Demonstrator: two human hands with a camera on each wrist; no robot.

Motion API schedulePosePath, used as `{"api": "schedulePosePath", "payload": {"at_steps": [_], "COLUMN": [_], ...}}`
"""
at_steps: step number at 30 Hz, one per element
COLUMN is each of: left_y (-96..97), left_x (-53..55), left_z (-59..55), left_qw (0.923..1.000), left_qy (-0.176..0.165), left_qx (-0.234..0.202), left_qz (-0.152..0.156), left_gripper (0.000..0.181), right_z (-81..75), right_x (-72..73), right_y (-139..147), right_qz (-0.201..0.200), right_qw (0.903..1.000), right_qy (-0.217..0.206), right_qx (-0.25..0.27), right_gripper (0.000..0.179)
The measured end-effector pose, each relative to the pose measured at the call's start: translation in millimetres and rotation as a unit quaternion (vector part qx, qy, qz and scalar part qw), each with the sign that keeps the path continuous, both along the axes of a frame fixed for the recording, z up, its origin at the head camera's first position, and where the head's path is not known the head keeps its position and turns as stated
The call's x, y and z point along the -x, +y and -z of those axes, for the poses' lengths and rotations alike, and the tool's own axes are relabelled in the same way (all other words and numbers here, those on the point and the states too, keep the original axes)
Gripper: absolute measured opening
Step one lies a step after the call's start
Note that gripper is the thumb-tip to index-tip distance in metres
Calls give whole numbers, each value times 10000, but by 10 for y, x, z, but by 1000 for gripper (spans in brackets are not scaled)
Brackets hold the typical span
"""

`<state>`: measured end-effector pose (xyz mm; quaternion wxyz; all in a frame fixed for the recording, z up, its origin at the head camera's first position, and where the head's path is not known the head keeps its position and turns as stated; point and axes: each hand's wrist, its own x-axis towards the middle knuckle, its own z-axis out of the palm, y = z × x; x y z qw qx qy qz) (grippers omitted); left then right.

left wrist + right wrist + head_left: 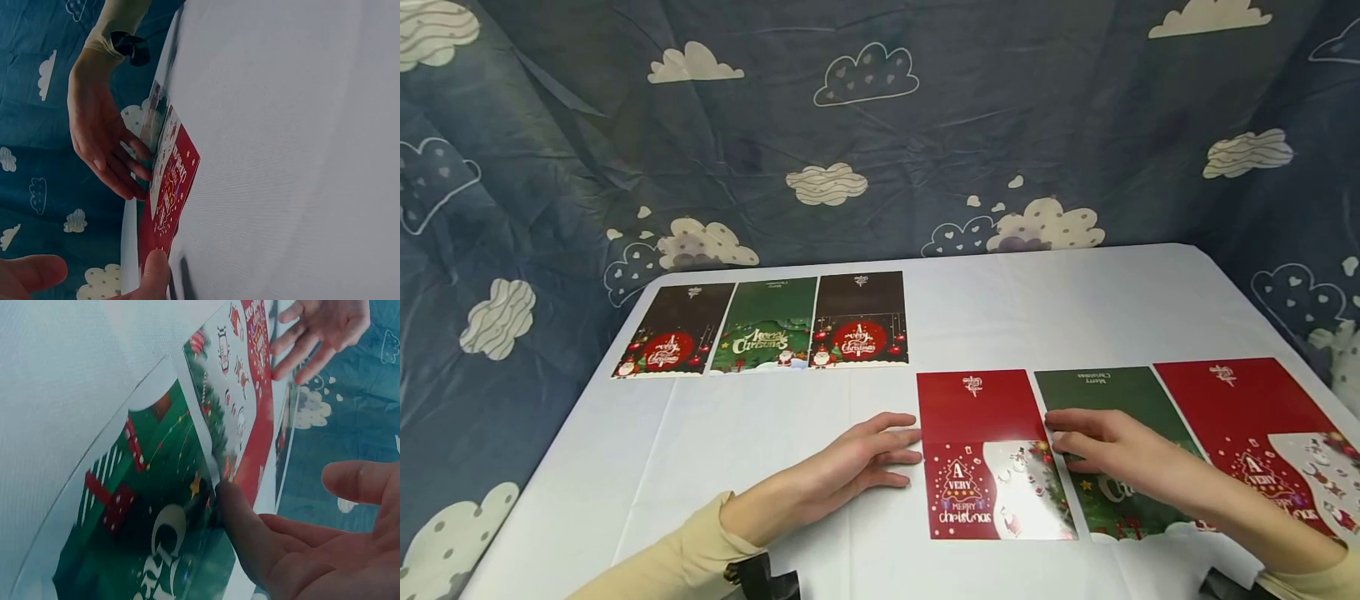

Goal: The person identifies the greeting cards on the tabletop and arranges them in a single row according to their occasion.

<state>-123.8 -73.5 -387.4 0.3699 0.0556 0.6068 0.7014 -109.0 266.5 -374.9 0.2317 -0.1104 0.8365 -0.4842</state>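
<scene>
A red Christmas card [973,408], opened out flat with a white illustrated panel, lies on the white table between the two hands. My left hand [842,467] is at its left edge, fingers extended and spread, fingertips right at the border. From the other side, my right hand [1120,442] reaches across a green Christmas card [1108,387], its fingertips at the red card's right edge. Part of the green card's lettering is hidden under that hand. In the right wrist view, a fingertip [234,500] meets the seam between the green card [156,531] and the red one.
Another red card [1240,400] lies at the far right, partly behind the right forearm. Toward the back left, a dark card [696,308], a green card [775,304] and a second dark card [861,296] form a row. A cloud-patterned curtain [880,133] surrounds the table.
</scene>
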Motion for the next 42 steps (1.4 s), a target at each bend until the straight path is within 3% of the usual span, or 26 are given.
{"api": "schedulePosePath", "payload": {"at_steps": [6,13,19,27,33,42], "left_y": [56,127,210,307,355,388], "left_x": [39,102,117,118,129,205], "left_z": [59,165,210,244,282,306], "left_qw": [9992,9955,9932,9905,9877,9837], "left_qy": [18,-13,-122,233,485,596], "left_qx": [12,-215,-340,-293,-79,-186], "left_qz": [-396,-919,-1110,-1325,-1486,-1688], "left_gripper": [46,45,41,41,43,39], "right_z": [18,88,143,198,238,228], "right_x": [-17,-23,-19,6,24,83], "right_y": [-11,52,35,11,-18,-77], "right_qz": [-47,236,646,1130,1340,1451], "right_qw": [9999,9988,9968,9930,9902,9878], "right_qy": [152,280,357,180,283,450], "right_qx": [30,330,308,309,282,338], "right_gripper": [53,49,51,59,57,61]}}
